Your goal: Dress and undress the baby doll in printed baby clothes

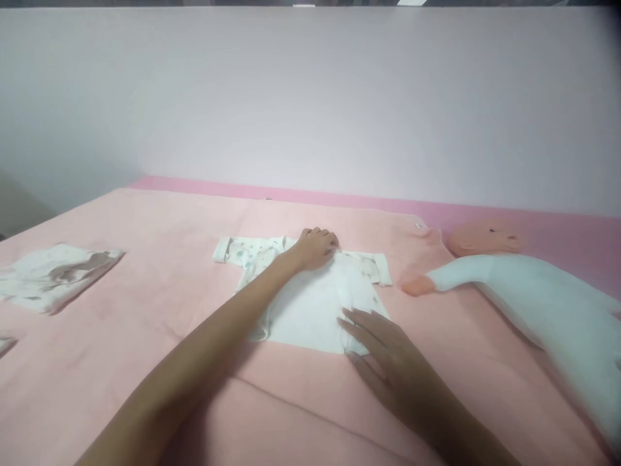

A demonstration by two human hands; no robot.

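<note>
A small white baby shirt (305, 310) with a pale print lies spread on the pink cover, its front parted and its short sleeves out to the sides. My left hand (317, 248) reaches across to its neckline, fingers curled down on the cloth; the fingertips are partly hidden. At the lower right edge of the shirt, my right hand (388, 356) rests with fingers stretched out and slightly apart, their tips touching the front flap. Both forearms come in from the bottom of the view.
On the right lies a doll (528, 285) in a white garment, its head toward the back and one arm stretched toward the shirt. Folded printed clothing (61, 275) sits at the left. A pale wall (310, 103) rises behind the pink cover (160, 220).
</note>
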